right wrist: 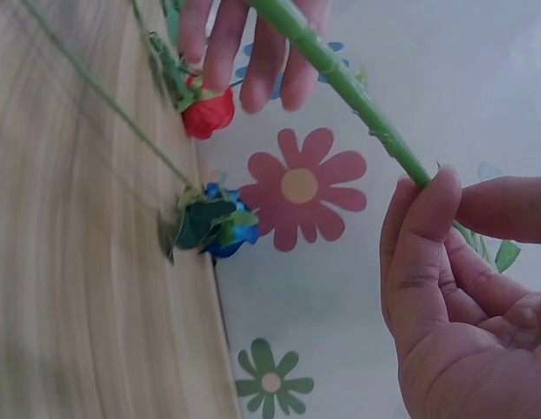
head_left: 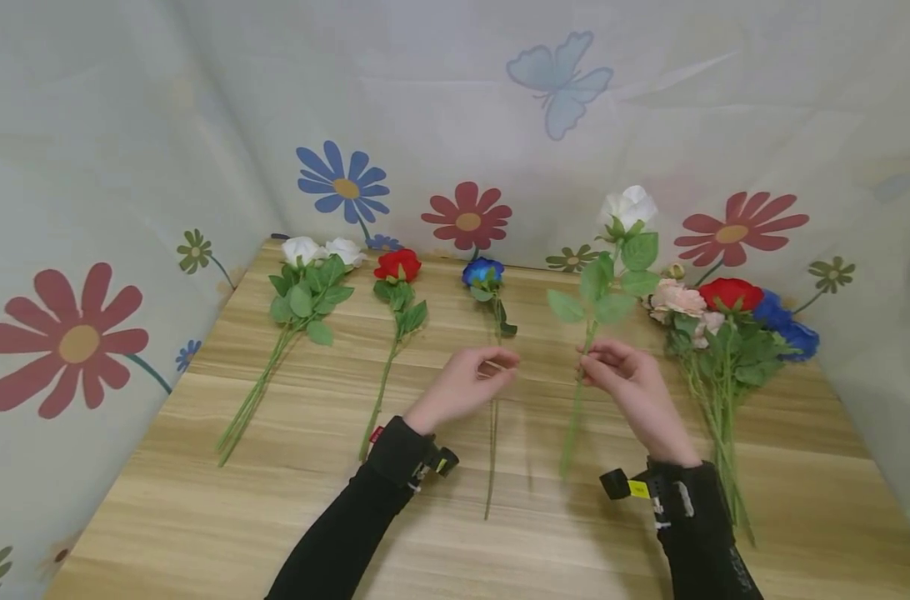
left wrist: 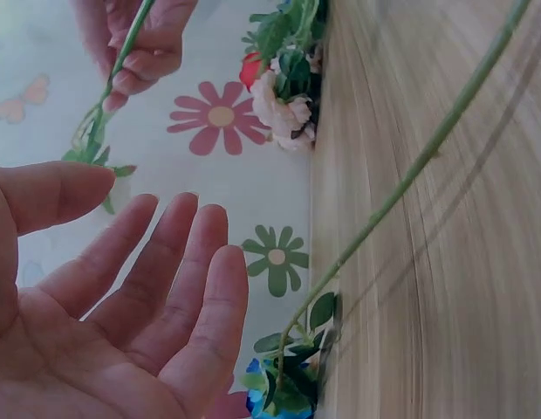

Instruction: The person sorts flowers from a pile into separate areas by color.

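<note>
My right hand point(head_left: 626, 385) pinches the green stem point(right wrist: 362, 105) of a white rose point(head_left: 629, 207) between thumb and fingers, and the rose stands upright above the table. Leaves point(head_left: 597, 287) spread just over the grip. My left hand point(head_left: 470, 383) hovers over the stem of a blue rose point(head_left: 483, 271) that lies on the table. In the left wrist view its fingers point(left wrist: 201, 305) are relaxed and spread, with nothing between them. A red rose point(head_left: 397, 265) lies to the left of the blue one, and two white roses point(head_left: 302, 250) lie farther left.
At the right lies a bunch of flowers with a red rose point(head_left: 731, 293), pink blooms point(head_left: 676, 298) and blue blooms point(head_left: 798, 337), stems toward me. The wooden table point(head_left: 290, 508) ends at a hanging cloth point(head_left: 425, 108) printed with flowers and a butterfly.
</note>
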`<control>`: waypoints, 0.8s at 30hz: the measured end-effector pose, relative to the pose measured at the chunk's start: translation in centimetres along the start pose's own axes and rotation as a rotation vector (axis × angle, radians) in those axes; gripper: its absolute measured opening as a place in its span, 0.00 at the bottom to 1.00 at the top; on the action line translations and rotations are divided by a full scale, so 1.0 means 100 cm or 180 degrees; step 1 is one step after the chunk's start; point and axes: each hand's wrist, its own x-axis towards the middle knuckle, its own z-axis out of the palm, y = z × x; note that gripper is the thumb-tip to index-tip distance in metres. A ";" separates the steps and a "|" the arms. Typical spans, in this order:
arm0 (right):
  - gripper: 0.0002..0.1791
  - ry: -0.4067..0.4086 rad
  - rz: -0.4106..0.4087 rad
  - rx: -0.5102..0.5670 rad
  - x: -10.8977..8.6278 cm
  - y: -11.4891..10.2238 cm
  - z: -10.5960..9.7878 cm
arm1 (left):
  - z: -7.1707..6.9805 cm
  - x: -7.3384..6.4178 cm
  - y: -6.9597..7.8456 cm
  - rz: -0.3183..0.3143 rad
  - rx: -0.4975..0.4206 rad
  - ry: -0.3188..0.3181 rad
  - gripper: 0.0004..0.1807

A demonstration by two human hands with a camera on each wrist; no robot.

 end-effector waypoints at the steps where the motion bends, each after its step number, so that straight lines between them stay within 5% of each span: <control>1: 0.21 0.0009 -0.0028 0.0016 0.002 -0.001 0.002 | 0.000 0.001 0.000 -0.0005 0.0007 -0.0017 0.17; 5: 0.19 0.0027 -0.0098 0.0131 0.008 -0.005 0.010 | 0.004 0.005 -0.007 0.0004 -0.0122 -0.0129 0.19; 16: 0.18 -0.0002 -0.0192 0.0258 0.016 -0.005 0.022 | 0.014 0.007 -0.003 -0.0218 -0.1221 -0.0764 0.19; 24: 0.16 0.0032 -0.0282 0.0270 0.015 -0.001 0.026 | 0.020 0.007 -0.001 -0.0331 -0.1487 -0.0876 0.19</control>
